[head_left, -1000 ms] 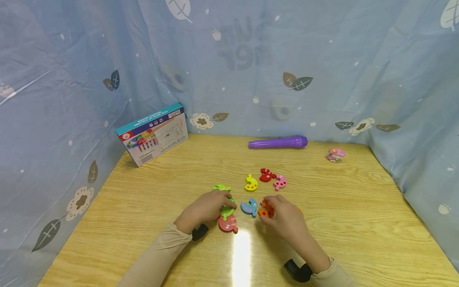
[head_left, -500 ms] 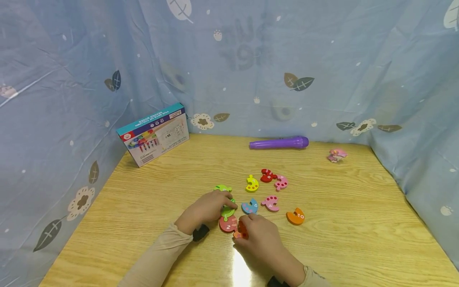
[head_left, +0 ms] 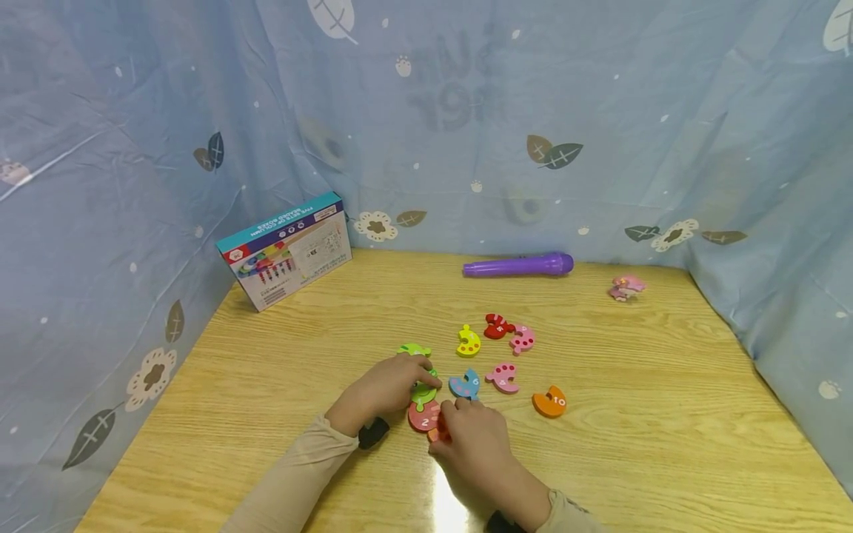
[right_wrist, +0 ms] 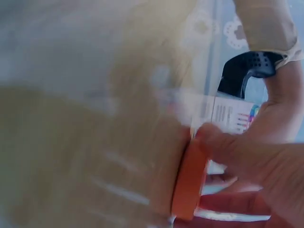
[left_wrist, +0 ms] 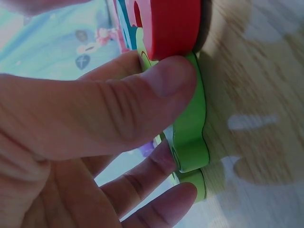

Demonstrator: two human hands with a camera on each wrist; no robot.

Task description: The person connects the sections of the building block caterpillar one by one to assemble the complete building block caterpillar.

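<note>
In the head view my left hand [head_left: 385, 386] pinches a green piece [head_left: 424, 392]; in the left wrist view the thumb lies along the edge of that green piece [left_wrist: 190, 109], against a red piece [left_wrist: 175, 28]. The red piece marked 2 [head_left: 423, 417] touches the green one. My right hand [head_left: 478, 448] grips an orange piece [head_left: 434, 435] against the right side of the red piece, its fingers covering most of it. In the right wrist view the orange piece [right_wrist: 189, 183] stands out beside the thumb. A blue piece [head_left: 464, 384] lies just beyond the right hand.
Pink [head_left: 503, 377], orange 10 [head_left: 549, 402], yellow [head_left: 469, 341] and red [head_left: 497, 326] pieces lie around, with another pink one [head_left: 523, 339]. Behind are a purple microphone [head_left: 518, 265], a small pink toy [head_left: 626, 288] and a box [head_left: 286, 249] at the back left.
My right hand has carried the orange piece left and nearer, up against the red piece, uncovering the pink piece and the orange 10. My left hand has stayed on the green piece.
</note>
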